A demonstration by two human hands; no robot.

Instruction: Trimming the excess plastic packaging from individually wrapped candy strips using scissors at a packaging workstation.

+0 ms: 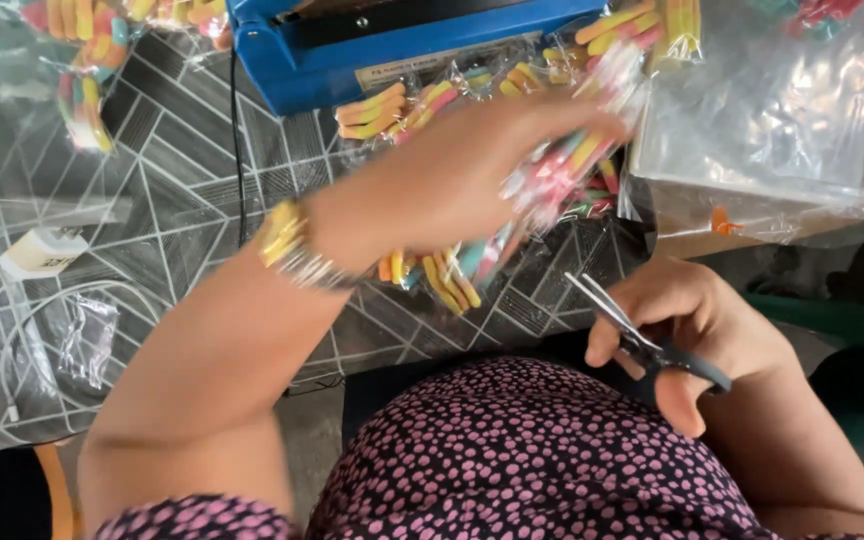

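Note:
My left hand (472, 170) reaches across the table and grips a strip of small clear packets (552, 175) filled with striped candy sticks. The strip hangs from the hand, blurred by motion, with its lower packets (447, 275) dangling over the table. My right hand (697, 325) rests near my body at the table's front edge and holds black-handled scissors (642, 340), blades pointing up and left toward the strip. A gold bracelet (292, 250) is on my left wrist.
A blue heat sealer (352, 45) stands at the back. More candy packets (402, 105) lie before it and at the back left (87, 50). A large clear plastic bag (772, 120) lies at the right. The patterned tablecloth (172, 170) covers the table, with a black cord (235, 150) across it.

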